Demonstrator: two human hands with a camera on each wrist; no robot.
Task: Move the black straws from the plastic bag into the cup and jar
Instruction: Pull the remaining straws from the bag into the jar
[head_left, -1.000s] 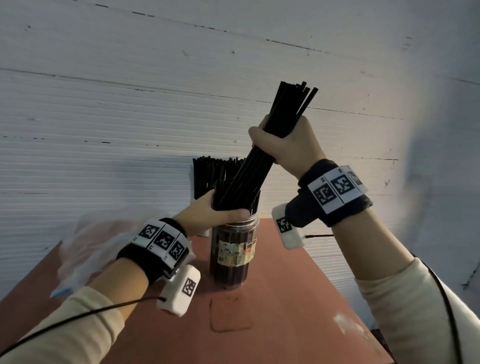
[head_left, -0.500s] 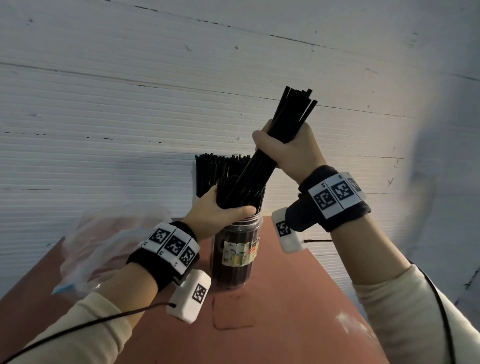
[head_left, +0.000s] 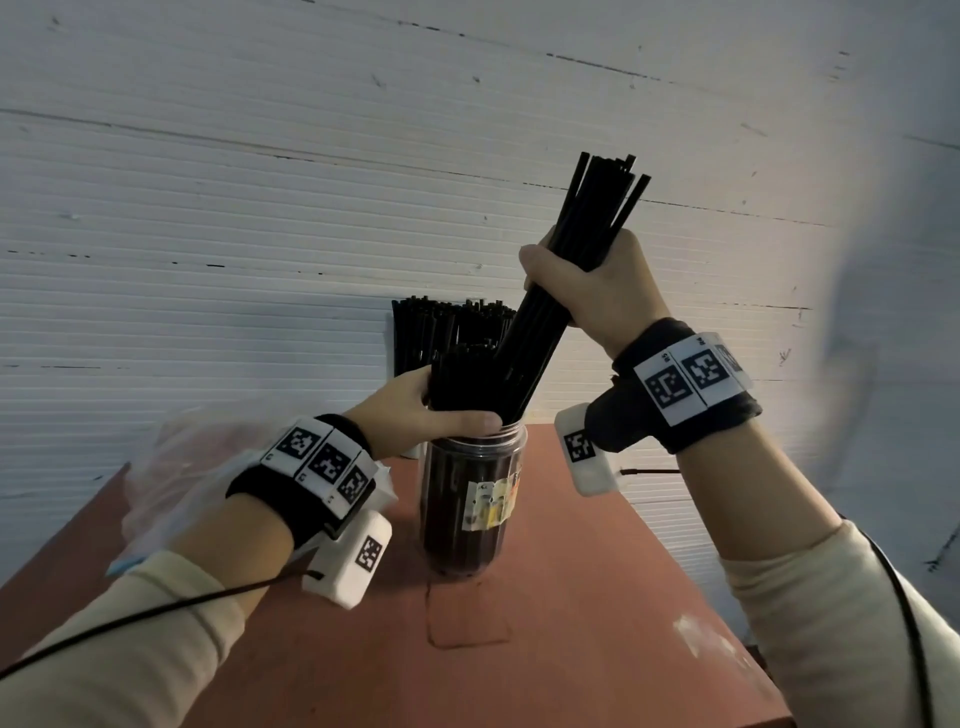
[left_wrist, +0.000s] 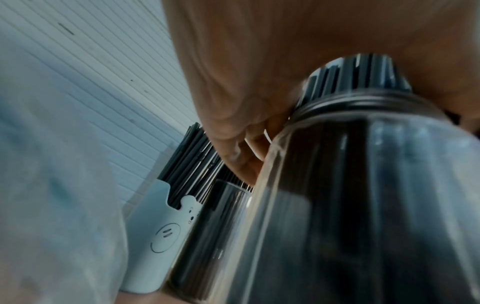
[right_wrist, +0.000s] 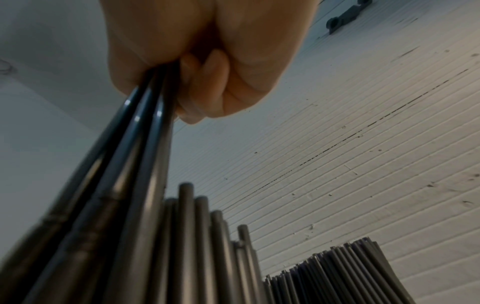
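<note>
A clear jar (head_left: 470, 525) with a label stands on the red-brown table (head_left: 571, 623), packed with black straws (head_left: 462, 379) that stick out of its mouth. My left hand (head_left: 431, 410) wraps round those straws just above the rim, thumb across the front; the left wrist view shows my left hand (left_wrist: 246, 82) over the jar (left_wrist: 363, 205). My right hand (head_left: 587, 291) grips a tilted bundle of black straws (head_left: 597, 208), its lower ends in the jar mouth. In the right wrist view my right hand (right_wrist: 207, 61) holds the bundle (right_wrist: 135, 164).
A pale cup (left_wrist: 166, 236) with a bear drawing stands behind the jar against the white ribbed wall, full of straws (head_left: 441, 327). A crumpled clear plastic bag (head_left: 176, 478) lies at the table's left. Bare tabletop lies in front of the jar.
Both hands keep their grips and the bundle stays tilted into the jar mouth; only the view has shifted a little.
</note>
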